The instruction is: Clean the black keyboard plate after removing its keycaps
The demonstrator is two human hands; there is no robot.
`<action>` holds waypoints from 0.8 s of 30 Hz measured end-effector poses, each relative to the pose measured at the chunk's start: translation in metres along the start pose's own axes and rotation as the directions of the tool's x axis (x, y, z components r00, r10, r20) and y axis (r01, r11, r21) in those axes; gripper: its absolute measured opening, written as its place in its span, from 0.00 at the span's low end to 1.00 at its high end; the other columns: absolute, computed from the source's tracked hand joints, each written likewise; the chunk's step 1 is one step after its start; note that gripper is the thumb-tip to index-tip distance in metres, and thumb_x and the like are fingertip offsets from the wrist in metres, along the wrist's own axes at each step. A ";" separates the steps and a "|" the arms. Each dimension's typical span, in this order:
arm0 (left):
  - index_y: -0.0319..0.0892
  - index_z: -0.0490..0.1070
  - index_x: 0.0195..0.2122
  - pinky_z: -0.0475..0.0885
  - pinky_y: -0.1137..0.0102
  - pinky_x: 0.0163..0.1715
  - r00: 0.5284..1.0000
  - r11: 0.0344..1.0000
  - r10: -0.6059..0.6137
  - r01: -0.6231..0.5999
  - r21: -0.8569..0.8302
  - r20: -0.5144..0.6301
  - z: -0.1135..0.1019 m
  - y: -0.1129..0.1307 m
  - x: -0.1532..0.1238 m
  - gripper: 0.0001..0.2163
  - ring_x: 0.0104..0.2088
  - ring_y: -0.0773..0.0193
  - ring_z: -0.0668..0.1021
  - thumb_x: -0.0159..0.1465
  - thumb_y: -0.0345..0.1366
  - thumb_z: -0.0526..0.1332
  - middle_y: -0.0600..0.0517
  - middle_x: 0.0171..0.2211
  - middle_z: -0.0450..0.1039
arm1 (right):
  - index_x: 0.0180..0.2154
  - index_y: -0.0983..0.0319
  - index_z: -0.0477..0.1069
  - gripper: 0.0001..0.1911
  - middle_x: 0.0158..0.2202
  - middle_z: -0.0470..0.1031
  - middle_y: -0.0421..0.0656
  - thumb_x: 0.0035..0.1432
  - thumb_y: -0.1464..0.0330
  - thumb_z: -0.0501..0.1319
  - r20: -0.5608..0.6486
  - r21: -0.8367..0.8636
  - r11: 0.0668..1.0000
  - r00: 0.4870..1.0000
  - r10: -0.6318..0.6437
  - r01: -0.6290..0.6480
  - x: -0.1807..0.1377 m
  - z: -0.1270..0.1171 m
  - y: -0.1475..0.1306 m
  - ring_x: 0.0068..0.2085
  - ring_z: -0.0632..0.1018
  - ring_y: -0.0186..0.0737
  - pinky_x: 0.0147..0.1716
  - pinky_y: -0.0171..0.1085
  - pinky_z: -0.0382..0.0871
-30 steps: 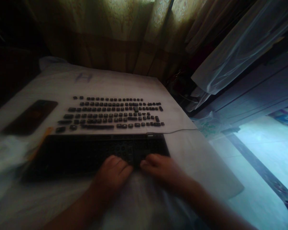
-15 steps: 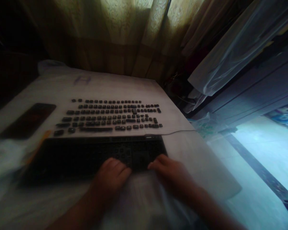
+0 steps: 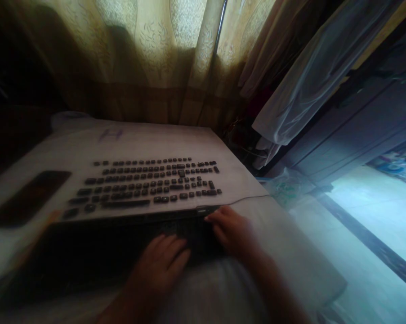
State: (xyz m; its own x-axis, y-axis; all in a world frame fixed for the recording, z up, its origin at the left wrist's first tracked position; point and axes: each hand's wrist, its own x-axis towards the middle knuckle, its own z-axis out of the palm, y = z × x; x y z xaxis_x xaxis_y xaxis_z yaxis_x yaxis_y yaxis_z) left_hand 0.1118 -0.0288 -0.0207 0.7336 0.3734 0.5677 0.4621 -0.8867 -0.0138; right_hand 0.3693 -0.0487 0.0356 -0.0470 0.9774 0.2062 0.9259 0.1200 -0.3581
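A black keyboard base [image 3: 98, 252], its keys off, lies in front of me, its face too dark to make out in detail. My left hand [image 3: 165, 258] rests on its near right part, fingers stretched out and slightly apart. At the far right corner, my right hand [image 3: 228, 227] has its fingertips pressed together over the base; whatever is between them is hidden. Just beyond the base, loose black keycaps [image 3: 145, 175] are laid out in several rows, with a spacebar [image 3: 126, 204] among those closest. Both hands look a little blurred.
The white-covered table [image 3: 155, 139] carries a dark phone [image 3: 27, 198] at left. A thin cable [image 3: 246, 198] runs off the right edge by a clear plastic bag [image 3: 287, 184]. Curtains [image 3: 155, 58] hang behind, and white cloth [image 3: 290, 99] hangs at right.
My right hand has moved from the near edge of the keyboard base to its far right corner. My left hand's fingers have spread somewhat. The view has tilted up.
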 end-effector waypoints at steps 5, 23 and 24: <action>0.44 0.75 0.52 0.77 0.57 0.51 1.000 1.000 0.021 -0.021 -0.019 0.003 0.004 -0.002 0.006 0.14 0.49 0.59 0.82 0.71 0.30 0.53 0.50 0.50 0.81 | 0.43 0.58 0.80 0.18 0.41 0.78 0.45 0.55 0.79 0.60 0.058 -0.133 0.991 0.998 0.015 -0.007 0.007 0.009 -0.005 0.39 0.79 0.41 0.36 0.35 0.69; 0.46 0.74 0.54 0.77 0.57 0.52 0.999 0.999 0.007 -0.005 -0.049 0.039 0.004 -0.002 0.004 0.14 0.50 0.59 0.82 0.70 0.30 0.55 0.51 0.51 0.81 | 0.34 0.60 0.76 0.12 0.36 0.74 0.44 0.50 0.79 0.59 0.013 -0.229 0.965 0.992 -0.127 0.127 0.000 0.020 -0.003 0.34 0.74 0.39 0.30 0.34 0.64; 0.45 0.74 0.53 0.76 0.57 0.53 1.000 0.999 -0.006 0.007 -0.053 0.026 0.005 0.000 0.004 0.14 0.50 0.59 0.82 0.70 0.30 0.54 0.51 0.51 0.81 | 0.33 0.60 0.75 0.12 0.36 0.74 0.44 0.50 0.79 0.59 0.002 -0.227 0.965 0.991 -0.135 0.131 -0.001 0.020 -0.002 0.34 0.73 0.39 0.30 0.34 0.63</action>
State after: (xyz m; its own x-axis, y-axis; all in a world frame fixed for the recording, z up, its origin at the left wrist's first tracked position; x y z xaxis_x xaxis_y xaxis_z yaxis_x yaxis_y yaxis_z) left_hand 0.1168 -0.0260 -0.0222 0.7437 0.3854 0.5463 0.4401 -0.8973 0.0338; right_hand 0.3597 -0.0462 0.0184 -0.1717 0.9526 0.2510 0.9725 0.2046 -0.1113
